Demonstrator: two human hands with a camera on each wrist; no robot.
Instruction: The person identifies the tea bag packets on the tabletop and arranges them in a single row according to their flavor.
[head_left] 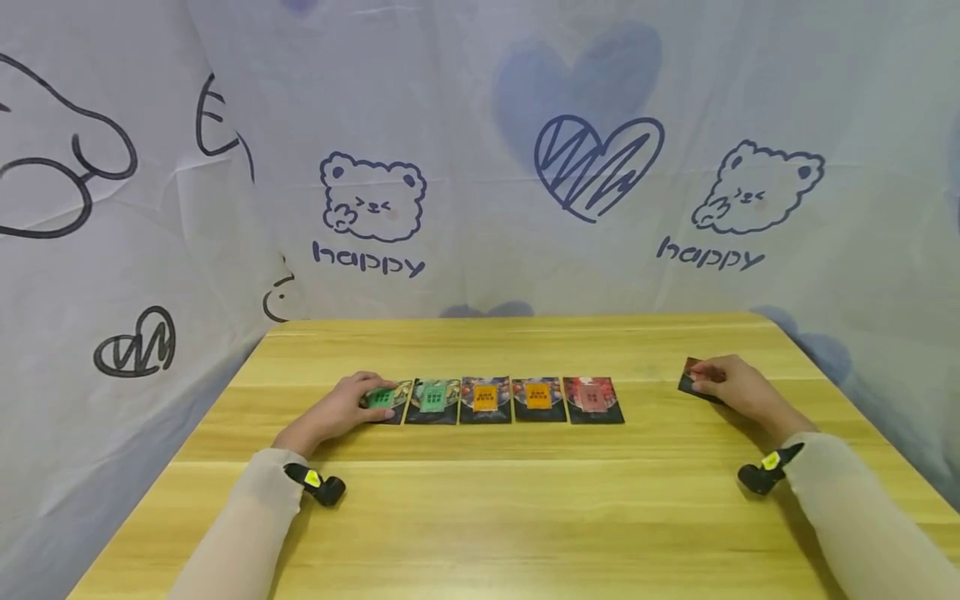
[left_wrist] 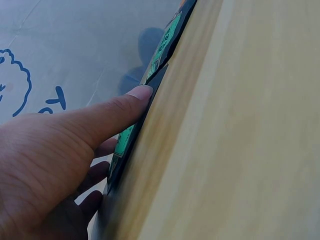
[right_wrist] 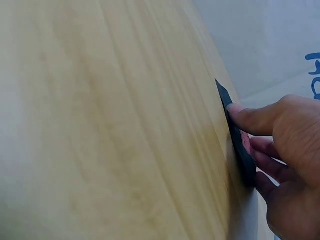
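My left hand (head_left: 341,408) holds the leftmost green-labelled packet (head_left: 383,398) by its edges at the end of a row on the table. In the left wrist view, the thumb lies along the near edge of that packet (left_wrist: 125,141), fingers on its other side. Off to the right, my right hand (head_left: 742,392) pinches a dark packet with a red label (head_left: 688,383), apart from the row. The right wrist view shows this packet (right_wrist: 239,142) slightly tilted at the table surface, thumb on one edge and fingers on the other.
Continuing the row rightward are another green-labelled packet (head_left: 432,400), two orange-labelled packets (head_left: 485,402) and a red-labelled packet (head_left: 593,402). They lie flat, side by side, on the wooden table (head_left: 480,508). A printed white cloth (head_left: 480,167) hangs behind the table.
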